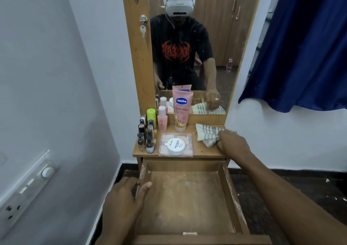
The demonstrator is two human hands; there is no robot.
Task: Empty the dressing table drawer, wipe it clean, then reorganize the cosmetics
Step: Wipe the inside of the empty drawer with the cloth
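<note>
The wooden drawer (230, 192) is pulled out and holds nothing; its floor is dusty with pale smears. My left hand (124, 201) grips the drawer's left wall, thumb inside. My right hand (231, 144) rests on the tabletop, fingers closed on a striped grey-and-white cloth (205, 134). On the dressing table top (202, 150) stand a pink Vaseline tube (182, 109), a small pink bottle (162, 120), a green bottle (151, 117), several nail polish bottles (145, 135) and a white round jar (176, 146) on a clear flat case (188, 136).
A mirror (216, 38) in a wooden frame rises behind the tabletop, with a key in a lock (143, 22) on its left. A white wall with a switch panel (28, 188) is at left. A blue curtain (300, 47) hangs at right. Dark floor lies around the drawer.
</note>
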